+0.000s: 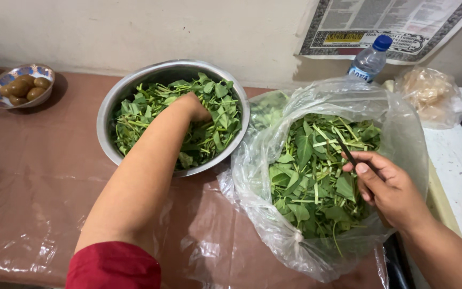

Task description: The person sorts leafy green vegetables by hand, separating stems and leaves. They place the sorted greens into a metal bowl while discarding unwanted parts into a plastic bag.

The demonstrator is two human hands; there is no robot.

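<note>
Two hands work: left hand (194,108) buried in greens in the steel bowl (114,101), grip hidden; right hand (389,187) pinches a dark blade (347,152) over the plastic bag (252,176). Risk: the blade could slit the thin bag wall.

A cream wall (135,27) (poster (386,24) pinned up) backs the plastic-covered brown table (33,176).

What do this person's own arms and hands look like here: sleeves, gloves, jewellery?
Both hands are bare, with no gloves, rings or watch visible. The left hand belongs to an arm with a red sleeve pushed up to the upper arm. The right hand has a bare forearm; no sleeve shows.
</note>
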